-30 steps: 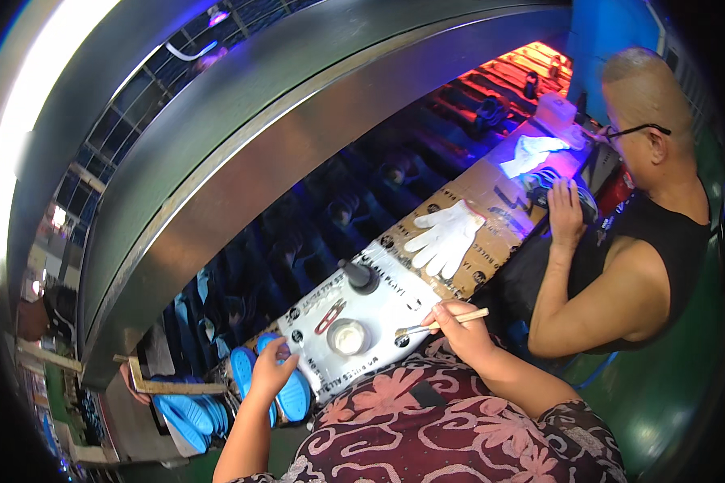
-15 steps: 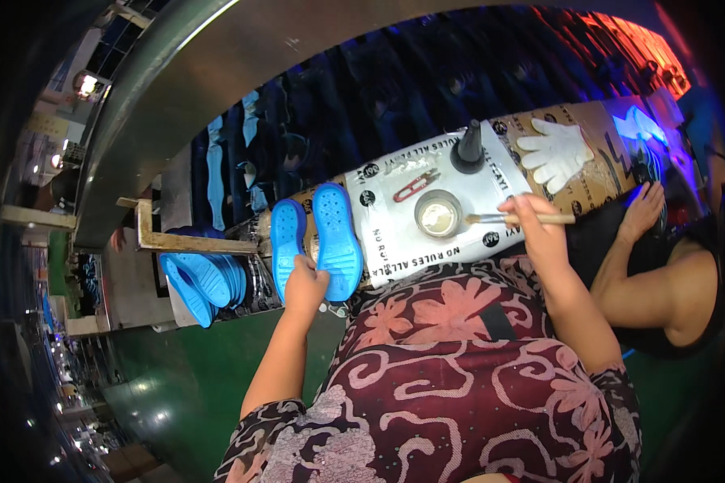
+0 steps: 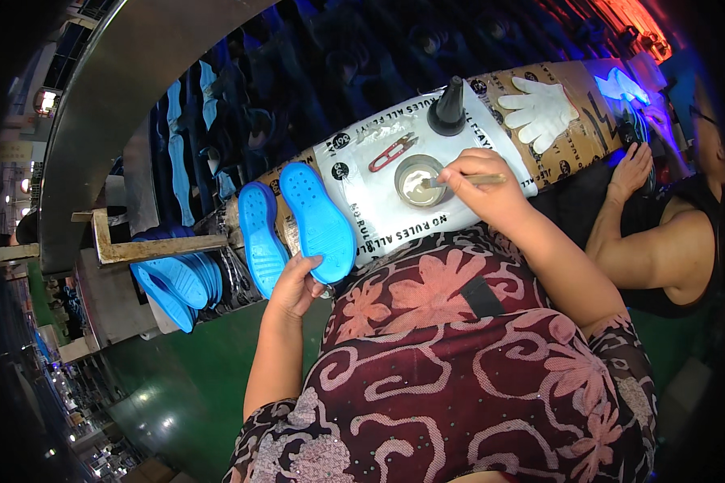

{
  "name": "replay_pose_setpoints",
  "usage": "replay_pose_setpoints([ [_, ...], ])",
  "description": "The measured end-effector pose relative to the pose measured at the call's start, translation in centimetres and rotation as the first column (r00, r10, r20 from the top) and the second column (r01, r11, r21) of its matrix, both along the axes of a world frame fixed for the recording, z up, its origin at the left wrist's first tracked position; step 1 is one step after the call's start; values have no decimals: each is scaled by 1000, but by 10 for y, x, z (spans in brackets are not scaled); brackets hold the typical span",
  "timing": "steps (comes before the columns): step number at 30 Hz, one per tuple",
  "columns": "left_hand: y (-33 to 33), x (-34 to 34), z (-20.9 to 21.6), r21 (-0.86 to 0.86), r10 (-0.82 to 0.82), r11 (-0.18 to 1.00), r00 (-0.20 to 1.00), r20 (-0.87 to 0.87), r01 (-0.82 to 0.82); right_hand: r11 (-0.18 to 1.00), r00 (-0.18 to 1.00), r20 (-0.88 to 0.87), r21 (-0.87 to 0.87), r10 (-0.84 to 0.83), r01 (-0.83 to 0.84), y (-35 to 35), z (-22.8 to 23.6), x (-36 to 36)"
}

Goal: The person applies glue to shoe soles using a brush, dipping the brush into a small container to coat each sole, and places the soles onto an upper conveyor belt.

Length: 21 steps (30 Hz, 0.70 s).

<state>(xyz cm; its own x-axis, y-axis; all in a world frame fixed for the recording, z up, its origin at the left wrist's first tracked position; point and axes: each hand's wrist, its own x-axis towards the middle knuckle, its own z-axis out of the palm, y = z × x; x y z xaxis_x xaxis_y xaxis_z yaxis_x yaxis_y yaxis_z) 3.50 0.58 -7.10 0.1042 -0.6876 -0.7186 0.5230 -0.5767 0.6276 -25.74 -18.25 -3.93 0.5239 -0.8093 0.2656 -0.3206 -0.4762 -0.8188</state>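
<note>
My left hand (image 3: pixel 298 286) grips the heel end of a blue shoe sole (image 3: pixel 318 213), thumb on top and fingers underneath. A second blue sole (image 3: pixel 259 233) lies just left of it on the bench edge. In my right hand (image 3: pixel 487 193) is a brush with a wooden handle (image 3: pixel 489 179), closed between thumb and fingers. Its bristle end is down inside a small clear cup (image 3: pixel 399 191) holding a pale substance. The cup stands on a white printed plastic sheet (image 3: pixel 361 173). Behind the cup lie red thread snips (image 3: pixel 391 153).
A black nozzle bottle (image 3: pixel 449 111) stands behind the cup, and a white glove (image 3: pixel 537 113) lies on cardboard (image 3: pixel 576 84) to the right. Stacked blue soles (image 3: pixel 181 282) sit left, beside a wooden frame (image 3: pixel 157 248). At right is a co-worker's arm (image 3: pixel 644 233).
My right hand has moved left, bringing the brush from beside the cup into it. My left hand has shifted to the right sole, whose heel end now tilts toward me.
</note>
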Motion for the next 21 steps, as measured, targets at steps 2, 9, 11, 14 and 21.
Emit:
replay_pose_setpoints([
  [2,-1,4,4,-61,39,997,998,-54,-42,996,1000,6,92,11,-11,2,14,-4],
  [9,-20,-41,52,-320,92,947,970,227,-15,870,926,241,469,-292,152,12,27,-17],
  [11,-31,-53,59,-400,87,914,923,375,76,860,890,346,502,-299,93,13,31,-22],
  [14,-51,-74,54,-569,259,818,829,495,84,864,841,468,503,-270,-2,20,44,-19],
  [21,-66,-99,71,-623,307,769,771,558,145,975,985,125,-200,121,-94,40,75,-9],
])
